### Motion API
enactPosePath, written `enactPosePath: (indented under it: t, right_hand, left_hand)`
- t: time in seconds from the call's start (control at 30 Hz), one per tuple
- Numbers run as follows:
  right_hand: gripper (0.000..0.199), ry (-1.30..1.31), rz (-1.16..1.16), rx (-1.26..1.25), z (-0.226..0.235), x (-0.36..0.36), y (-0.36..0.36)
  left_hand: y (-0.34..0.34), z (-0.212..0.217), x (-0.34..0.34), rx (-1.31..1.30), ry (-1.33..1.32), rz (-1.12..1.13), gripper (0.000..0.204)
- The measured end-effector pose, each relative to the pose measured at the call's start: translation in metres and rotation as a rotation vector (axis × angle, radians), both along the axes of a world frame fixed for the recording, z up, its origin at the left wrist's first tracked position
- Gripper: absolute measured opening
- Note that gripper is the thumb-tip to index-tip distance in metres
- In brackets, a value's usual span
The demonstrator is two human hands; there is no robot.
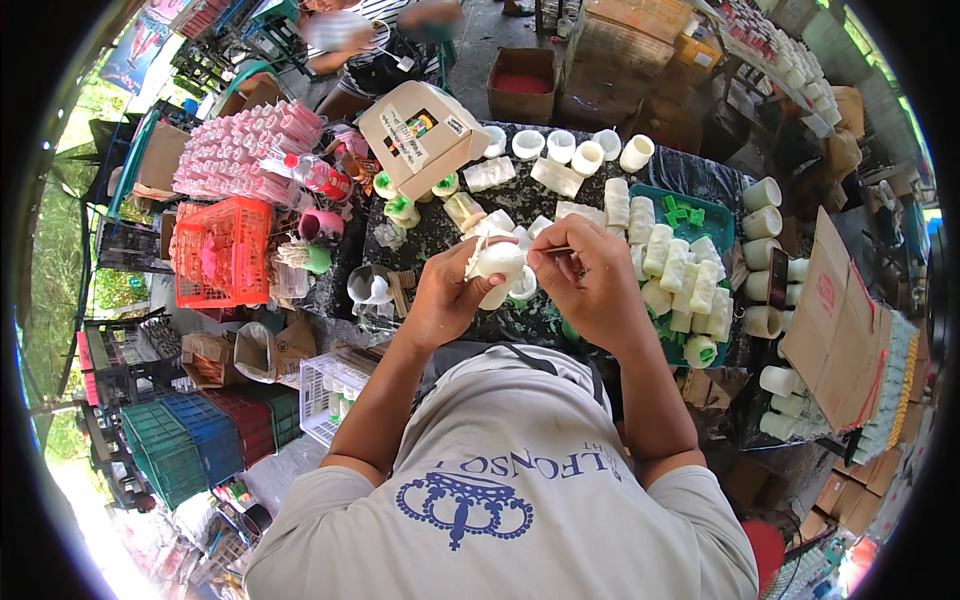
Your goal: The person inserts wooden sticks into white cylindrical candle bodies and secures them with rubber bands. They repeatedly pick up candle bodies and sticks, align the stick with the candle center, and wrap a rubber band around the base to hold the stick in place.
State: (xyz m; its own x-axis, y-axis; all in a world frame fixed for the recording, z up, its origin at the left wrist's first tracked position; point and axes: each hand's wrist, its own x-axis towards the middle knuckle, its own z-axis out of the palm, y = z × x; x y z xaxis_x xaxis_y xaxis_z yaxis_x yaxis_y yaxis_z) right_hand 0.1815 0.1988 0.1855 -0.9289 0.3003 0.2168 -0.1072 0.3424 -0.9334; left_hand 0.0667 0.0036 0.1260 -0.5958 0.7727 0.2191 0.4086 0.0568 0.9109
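Over the near part of the dark, white-spattered table (420,250), my left hand (440,296) is closed round a smooth white waxy cylinder (503,262), held tilted. A ragged pale edge shows along its upper left side. Close against its right side, my right hand (592,282) pinches a thin pale stick (535,249) whose end touches or nearly touches the cylinder; its exact kind is too small to tell. Several white lumpy blocks lie just beyond my hands, partly hidden by them. A green tray (738,232) to the right bears ridged white cylinders (680,275) and bright green pieces (684,212).
White cups (560,147) line the table's far side, near an open cardboard box (420,135). Leftward are a red-orange crate (222,252), stacked pink-and-white cylinders (245,150) and a bottle (318,177). A cardboard sheet (835,320) leans at right. Another person (370,50) sits beyond the table.
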Motion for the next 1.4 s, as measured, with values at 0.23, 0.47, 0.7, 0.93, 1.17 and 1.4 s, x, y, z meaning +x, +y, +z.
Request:
enactPosePath:
  t: [0.23,0.47,0.7,0.93,1.17,1.4]
  right_hand:
    - [0.010,0.198,0.005,0.230,-0.008,0.000,-0.007]
    - [0.010,0.174,-0.010,0.230,-0.012,0.001,-0.007]
    - [0.010,0.081,0.024,0.438,0.001,0.006,-0.004]
    - [0.012,-0.003,-0.021,0.242,-0.013,0.006,-0.005]
    - [0.014,-0.126,-0.022,-0.390,-0.055,0.000,0.002]
    - [0.020,-0.250,-0.071,-0.109,-0.049,0.015,0.017]
  left_hand:
    - [0.005,0.005,0.003,-0.010,0.044,0.031,0.026]
    - [0.006,0.013,0.000,-0.109,0.192,0.009,0.034]
    - [0.006,0.025,0.005,-0.193,0.293,0.001,0.048]
    - [0.004,0.016,0.000,0.025,0.111,-0.048,0.040]
    - [0.018,0.009,0.010,-0.116,-0.236,0.087,0.035]
    - [0.018,-0.008,0.004,-0.062,-0.377,0.144,0.032]
